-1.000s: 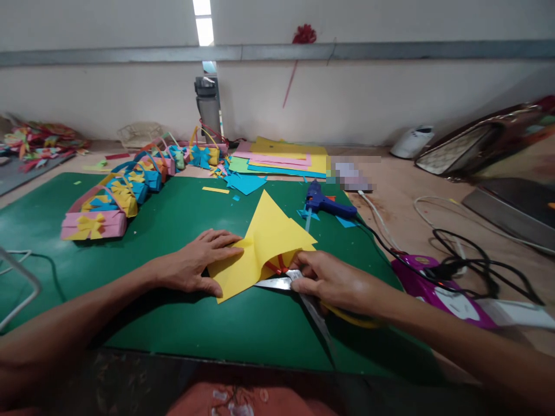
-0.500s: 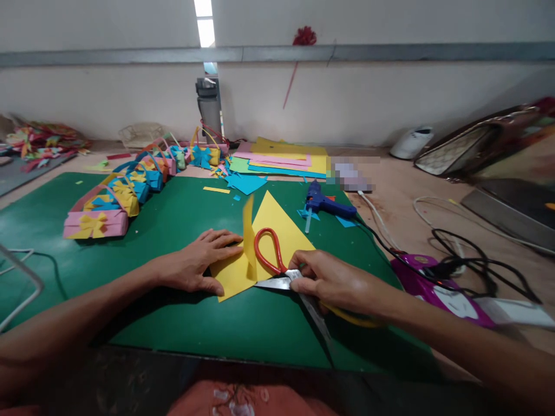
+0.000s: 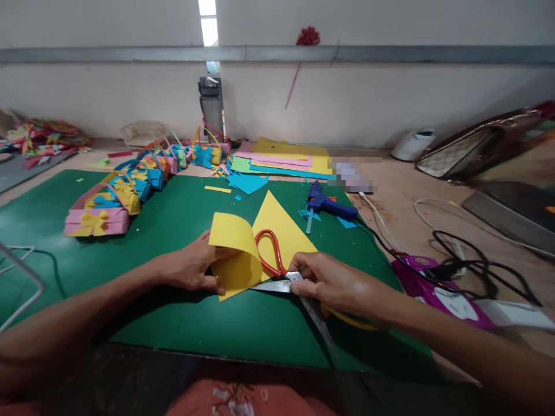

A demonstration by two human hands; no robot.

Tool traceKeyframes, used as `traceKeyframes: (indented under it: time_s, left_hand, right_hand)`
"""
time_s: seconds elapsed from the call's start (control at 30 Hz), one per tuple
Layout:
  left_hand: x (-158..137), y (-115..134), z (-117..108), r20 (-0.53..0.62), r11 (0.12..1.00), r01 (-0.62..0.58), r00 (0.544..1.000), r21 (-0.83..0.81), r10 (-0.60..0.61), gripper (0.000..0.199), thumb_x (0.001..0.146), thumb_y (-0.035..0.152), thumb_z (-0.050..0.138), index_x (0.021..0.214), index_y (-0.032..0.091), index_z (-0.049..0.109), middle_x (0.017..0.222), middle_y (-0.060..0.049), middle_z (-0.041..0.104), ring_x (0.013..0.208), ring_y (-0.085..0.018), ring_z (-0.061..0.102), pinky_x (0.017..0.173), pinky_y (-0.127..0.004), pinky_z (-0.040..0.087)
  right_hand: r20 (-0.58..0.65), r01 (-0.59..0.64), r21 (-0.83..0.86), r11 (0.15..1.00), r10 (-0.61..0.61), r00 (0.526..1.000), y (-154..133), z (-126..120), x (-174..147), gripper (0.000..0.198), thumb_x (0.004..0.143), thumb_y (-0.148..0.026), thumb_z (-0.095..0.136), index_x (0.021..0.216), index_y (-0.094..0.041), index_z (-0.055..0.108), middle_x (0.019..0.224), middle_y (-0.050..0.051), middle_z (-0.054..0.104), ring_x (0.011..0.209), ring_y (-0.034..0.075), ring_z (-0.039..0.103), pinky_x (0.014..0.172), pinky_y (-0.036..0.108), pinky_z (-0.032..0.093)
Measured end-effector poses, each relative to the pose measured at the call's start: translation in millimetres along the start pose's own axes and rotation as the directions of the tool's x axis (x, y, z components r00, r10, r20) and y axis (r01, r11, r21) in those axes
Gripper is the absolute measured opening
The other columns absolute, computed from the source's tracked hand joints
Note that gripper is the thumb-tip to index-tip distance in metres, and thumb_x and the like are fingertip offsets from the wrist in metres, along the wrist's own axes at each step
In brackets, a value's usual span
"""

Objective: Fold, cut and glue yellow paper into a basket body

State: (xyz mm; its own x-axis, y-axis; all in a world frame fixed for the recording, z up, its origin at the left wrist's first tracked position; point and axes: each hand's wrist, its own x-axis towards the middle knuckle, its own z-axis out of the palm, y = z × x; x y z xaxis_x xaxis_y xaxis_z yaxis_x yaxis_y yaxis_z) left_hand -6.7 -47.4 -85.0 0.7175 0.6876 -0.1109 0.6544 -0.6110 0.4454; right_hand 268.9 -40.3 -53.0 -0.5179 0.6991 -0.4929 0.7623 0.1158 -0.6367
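Because the scissors (image 3: 274, 286) stand wide apart in the right hand (image 3: 323, 277), whose fingers are closed around the metal by the pivot, with one blade at the near edge of the yellow paper (image 3: 238, 268), a slip of that grip could nick or crease the sheet. On its left side the left hand (image 3: 191, 266) touches the near corner with its thumb, though the curled flap hides most of the fingers, so I cannot tell how open they are or whether they pinch. Smooth and plain, the paper sits on the green mat (image 3: 182, 323) between both hands, one end arching leftwards, its far point flat.
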Motion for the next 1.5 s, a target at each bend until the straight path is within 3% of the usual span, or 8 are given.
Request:
traceKeyframes:
  time_s: [0.13, 0.43, 0.6, 0.93, 1.1, 1.27, 1.5]
  left_hand:
    - [-2.2, -1.8, 3.5, -0.002, 0.999, 0.032, 0.999, -0.042, -0.032, 0.06, 0.08, 0.056, 0.058, 0.128, 0.02, 0.05, 0.128, -0.011, 0.055, 0.114, -0.031, 0.05, 0.098, -0.039, 0.038]
    - [-5.8, -0.1, 5.7, 0.075, 0.973, 0.228, 0.972, -0.043, -0.224, 0.06, 0.08, 0.058, 0.054, 0.125, 0.019, 0.052, 0.118, -0.011, 0.062, 0.108, -0.03, 0.057, 0.086, -0.031, 0.045]
    - [-5.0, 4.3, 1.3, 0.145, 0.949, 0.31, 0.943, -0.062, -0.298, 0.057, 0.079, 0.058, 0.055, 0.123, 0.022, 0.054, 0.102, -0.007, 0.069, 0.094, -0.027, 0.063, 0.075, -0.028, 0.047]
    - [-4.6, 6.0, -0.7, 0.146, 0.947, 0.318, 0.94, -0.055, -0.307, 0.059, 0.079, 0.061, 0.054, 0.122, 0.02, 0.055, 0.103, -0.008, 0.069, 0.086, -0.026, 0.064, 0.067, -0.026, 0.046]
    - [-3.7, 7.5, -1.1, 0.166, 0.939, 0.341, 0.929, -0.032, -0.332, 0.057, 0.078, 0.062, 0.054, 0.112, 0.017, 0.059, 0.096, -0.009, 0.069, 0.078, -0.025, 0.064, 0.059, -0.026, 0.042]
    - [-4.4, 7.4, -0.7, 0.179, 0.94, 0.335, 0.93, -0.063, -0.32, 0.058, 0.079, 0.06, 0.052, 0.118, 0.018, 0.055, 0.1, -0.008, 0.068, 0.082, -0.025, 0.063, 0.061, -0.026, 0.042]
    - [-1.6, 13.6, 4.4, 0.15, 0.921, 0.385, 0.916, -0.06, -0.373, 0.054, 0.078, 0.06, 0.052, 0.11, 0.017, 0.058, 0.096, -0.009, 0.068, 0.078, -0.025, 0.062, 0.057, -0.026, 0.038]
  right_hand:
    - [-0.019, 0.024, -0.039, 0.999, -0.024, 1.0, -0.6, 2.5, 2.6, 0.008, 0.079, -0.02, 0.054, 0.085, -0.018, 0.048, 0.062, -0.006, 0.049, 0.046, 0.01, 0.051, 0.042, 0.02, 0.033]
    - [0.013, 0.044, -0.026, 0.999, -0.043, 0.999, -0.7, 5.5, 3.3, 0.007, 0.08, -0.023, 0.051, 0.084, -0.019, 0.047, 0.06, -0.006, 0.048, 0.047, 0.01, 0.051, 0.041, 0.021, 0.031]
    - [0.006, 0.029, -0.013, 1.0, -0.029, 1.0, -0.8, 6.7, 2.3, 0.009, 0.081, -0.024, 0.052, 0.086, -0.019, 0.046, 0.062, -0.005, 0.051, 0.046, 0.01, 0.052, 0.043, 0.021, 0.034]
    - [0.039, 0.029, -0.007, 1.0, -0.028, 0.999, -2.1, 8.0, 2.0, 0.008, 0.083, -0.023, 0.051, 0.086, -0.019, 0.044, 0.06, -0.006, 0.051, 0.045, 0.009, 0.052, 0.043, 0.02, 0.033]
    - [0.041, 0.032, 0.0, 0.999, -0.032, 0.999, -4.0, 9.3, 1.9, 0.007, 0.083, -0.021, 0.05, 0.085, -0.02, 0.043, 0.059, -0.006, 0.051, 0.044, 0.01, 0.053, 0.041, 0.02, 0.032]
    - [0.044, 0.015, 0.006, 1.0, -0.015, 0.999, -8.1, 11.4, -0.3, 0.007, 0.082, -0.02, 0.049, 0.084, -0.019, 0.043, 0.059, -0.006, 0.05, 0.044, 0.009, 0.052, 0.041, 0.019, 0.032]
    - [0.034, 0.021, 0.007, 1.0, -0.021, 0.999, -2.9, 8.5, 3.6, 0.009, 0.081, -0.023, 0.051, 0.085, -0.019, 0.045, 0.059, -0.007, 0.046, 0.045, 0.009, 0.05, 0.04, 0.019, 0.033]
